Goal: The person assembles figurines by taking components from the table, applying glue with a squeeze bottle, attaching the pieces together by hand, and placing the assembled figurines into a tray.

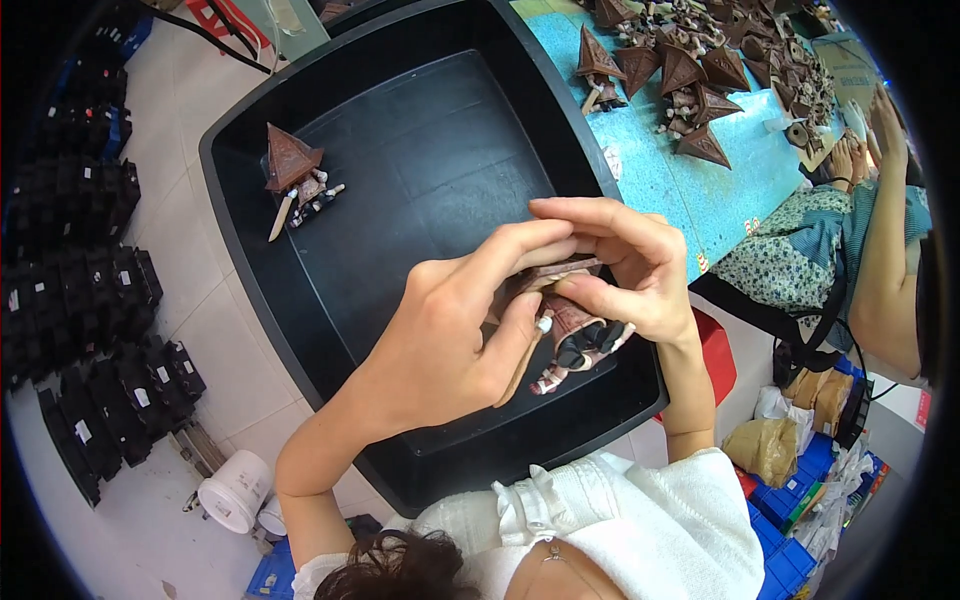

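Observation:
Both my hands close round one small figurine (pixel 572 325) above the near right part of a black tub (pixel 440 440). My left hand (pixel 455 315) has its thumb and fingers pressed on the figurine's brown upper part. From the other side my right hand (pixel 635 270) grips the same piece, its thumb pushed against it and its fingers arched over the top. The figurine's reddish-brown body and its black and pale limbs stick out below my thumbs. My fingers hide most of its head. Another figurine (pixel 294 172) with a brown pyramid-shaped head lies at the tub's far left.
A blue-topped table (pixel 640 190) at the right bears many brown pyramid-headed figurines (pixel 685 75). A co-worker's arm (pixel 885 230) reaches over its far end. Stacked black trays (pixel 75 290) line the left; a white bucket (pixel 235 490) and a red stool (pixel 708 358) stand on the floor.

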### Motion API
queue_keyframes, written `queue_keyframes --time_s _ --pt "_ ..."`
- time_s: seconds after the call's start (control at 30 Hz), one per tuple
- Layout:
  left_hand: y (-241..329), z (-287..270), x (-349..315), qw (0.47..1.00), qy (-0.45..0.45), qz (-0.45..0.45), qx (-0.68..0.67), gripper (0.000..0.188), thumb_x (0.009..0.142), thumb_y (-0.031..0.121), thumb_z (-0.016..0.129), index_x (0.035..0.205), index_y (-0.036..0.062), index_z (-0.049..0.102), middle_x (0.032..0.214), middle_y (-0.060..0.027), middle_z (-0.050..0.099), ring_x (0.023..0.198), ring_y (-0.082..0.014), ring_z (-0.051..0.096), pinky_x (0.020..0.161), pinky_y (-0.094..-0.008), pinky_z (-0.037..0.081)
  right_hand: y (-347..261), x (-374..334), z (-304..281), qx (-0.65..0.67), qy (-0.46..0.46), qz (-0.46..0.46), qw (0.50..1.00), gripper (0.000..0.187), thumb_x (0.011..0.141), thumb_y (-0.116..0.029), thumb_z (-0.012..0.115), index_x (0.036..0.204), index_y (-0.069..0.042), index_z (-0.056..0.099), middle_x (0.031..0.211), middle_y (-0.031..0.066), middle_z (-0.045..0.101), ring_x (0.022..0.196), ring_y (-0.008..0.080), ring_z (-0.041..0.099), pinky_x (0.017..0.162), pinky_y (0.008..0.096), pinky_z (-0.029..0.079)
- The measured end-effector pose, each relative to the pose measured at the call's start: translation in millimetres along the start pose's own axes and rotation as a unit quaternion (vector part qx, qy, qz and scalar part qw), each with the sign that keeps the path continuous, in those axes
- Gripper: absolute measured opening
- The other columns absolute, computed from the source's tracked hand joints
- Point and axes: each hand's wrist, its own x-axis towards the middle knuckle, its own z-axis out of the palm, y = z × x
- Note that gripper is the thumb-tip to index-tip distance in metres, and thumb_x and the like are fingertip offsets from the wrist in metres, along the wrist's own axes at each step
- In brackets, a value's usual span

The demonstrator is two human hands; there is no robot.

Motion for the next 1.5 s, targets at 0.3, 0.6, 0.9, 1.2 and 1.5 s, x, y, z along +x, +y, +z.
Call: queue_keyframes --time_s 0.3,0.6,0.9,1.2,1.5 --pt "-2 -4 0 1.0 -0.003 0.025 0.008 0.035 0.085 -0.005 0.055 0.12 -0.0057 0.058 0.111 -0.018 0.068 0.096 -0.0228 0.07 0.079 -0.0295 0.058 2 -2 -2 0.061 -0.02 0.022 0.998 0.049 0.08 -0.001 0.065 0.126 0.012 0.053 0.121 0.0241 0.061 0.109 0.0286 0.064 0.097 0.036 0.05" --pt "-8 -9 4 0.991 0.091 0.03 -0.095 0.026 0.09 -0.004 0.055 0.115 -0.009 0.06 0.102 -0.0143 0.069 0.097 -0.019 0.066 0.082 -0.0284 0.054 -11 0 -14 0.115 0.107 -0.088 0.984 0.058 0.085 -0.03 0.058 0.125 0.012 0.052 0.127 0.0296 0.054 0.121 0.036 0.053 0.101 0.044 0.042" --pt "-4 -35 6 0.963 0.002 -0.188 -0.192 0.048 0.099 0.034 0.048 0.119 -0.0084 0.059 0.096 -0.0133 0.068 0.079 -0.0175 0.068 0.052 -0.0224 0.053 -30 -11 20 0.082 0.095 0.146 0.981 0.037 0.083 0.0 0.072 0.111 0.004 0.049 0.09 0.0114 0.068 0.078 0.0157 0.069 0.069 0.0256 0.057" --pt "-10 -29 -16 0.956 -0.101 -0.162 -0.224 0.07 0.081 0.032 0.063 0.135 -0.0084 0.044 0.119 -0.0202 0.061 0.109 -0.0249 0.062 0.094 -0.0365 0.051 -38 -45 40 0.085 0.148 0.111 0.979 0.037 0.079 0.005 0.075 0.104 0.004 0.048 0.091 0.0132 0.066 0.085 0.0152 0.069 0.074 0.0239 0.056" --pt "-4 -19 -36 0.96 0.001 0.072 0.272 0.051 0.07 -0.005 0.072 0.117 0.0033 0.056 0.106 -0.0117 0.053 0.101 -0.0287 0.061 0.086 -0.0343 0.051 -14 -48 45 -0.272 -0.002 -0.066 0.96 0.041 0.07 0.002 0.077 0.105 0.004 0.056 0.104 0.0153 0.061 0.091 0.0251 0.066 0.077 0.0331 0.053"
